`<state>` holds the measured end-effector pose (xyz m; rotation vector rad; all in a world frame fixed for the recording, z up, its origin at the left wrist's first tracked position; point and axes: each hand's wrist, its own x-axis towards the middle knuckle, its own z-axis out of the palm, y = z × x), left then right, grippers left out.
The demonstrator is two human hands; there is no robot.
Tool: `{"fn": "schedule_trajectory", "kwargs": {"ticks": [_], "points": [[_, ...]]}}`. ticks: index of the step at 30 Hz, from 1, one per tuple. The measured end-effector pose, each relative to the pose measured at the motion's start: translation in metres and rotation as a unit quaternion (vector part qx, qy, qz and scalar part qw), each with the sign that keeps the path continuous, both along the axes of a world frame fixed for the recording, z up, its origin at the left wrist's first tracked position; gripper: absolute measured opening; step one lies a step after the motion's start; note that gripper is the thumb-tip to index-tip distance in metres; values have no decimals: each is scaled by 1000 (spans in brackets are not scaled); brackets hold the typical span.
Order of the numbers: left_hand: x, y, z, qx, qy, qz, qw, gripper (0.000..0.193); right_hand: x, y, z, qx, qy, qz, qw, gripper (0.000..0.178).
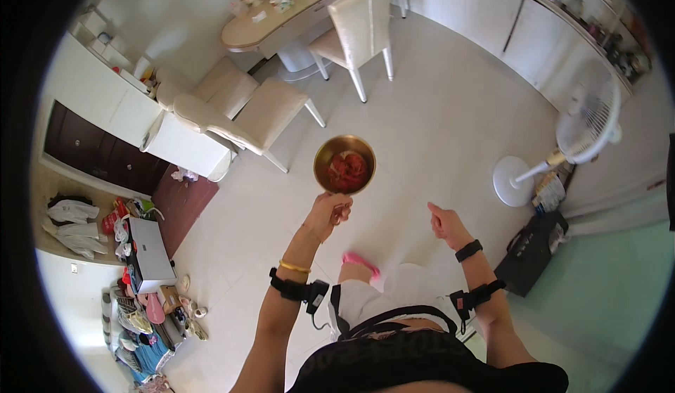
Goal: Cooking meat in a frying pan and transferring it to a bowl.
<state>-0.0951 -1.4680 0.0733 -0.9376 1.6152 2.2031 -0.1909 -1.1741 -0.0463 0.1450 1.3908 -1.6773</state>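
Observation:
My left hand (328,215) grips the near rim of a gold-coloured metal bowl (323,155), its fingers closed on the edge. Chunks of wet red food (348,171) lie in the bottom of the bowl; their exact kind is hard to make out. The bowl is held out in front of me above the tiled floor. To the right, my right hand (448,226) hangs in the air, apart from the bowl. Its fingers are curled in, with one digit pointing forward, and nothing shows in it.
Ahead stand a dining table (242,33) with dishes on it and cream chairs (275,115). A white standing fan (515,182) and a black box-shaped bag (529,259) are at right. White cabinets (478,13) line the far right. Shoes (193,308) and a grey box (149,249) lie left.

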Motion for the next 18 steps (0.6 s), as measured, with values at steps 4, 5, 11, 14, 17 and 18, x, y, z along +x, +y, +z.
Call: {"fn": "schedule_trajectory", "kwargs": {"ticks": [4, 5, 11, 14, 17, 18], "points": [[-51, -55, -28, 12, 14, 93, 996, 9, -48, -49, -9, 14, -35, -21, 999, 56], [-58, -68, -41, 12, 9, 96, 995, 9, -53, -51, -15, 16, -40, -18, 999, 56], [-174, -193, -76, -12, -36, 104, 994, 15, -111, -117, -25, 63, -151, -94, 982, 53], [-249, -254, -77, -35, -63, 126, 989, 16, -169, -156, -17, 76, -123, -116, 983, 51], [-283, -293, -96, -38, -111, 132, 984, 17, -187, -163, -30, 82, -143, -121, 979, 51], [-305, -318, -99, -31, -87, 155, 984, 17, -214, -183, -34, 81, -138, -125, 979, 51]]}}
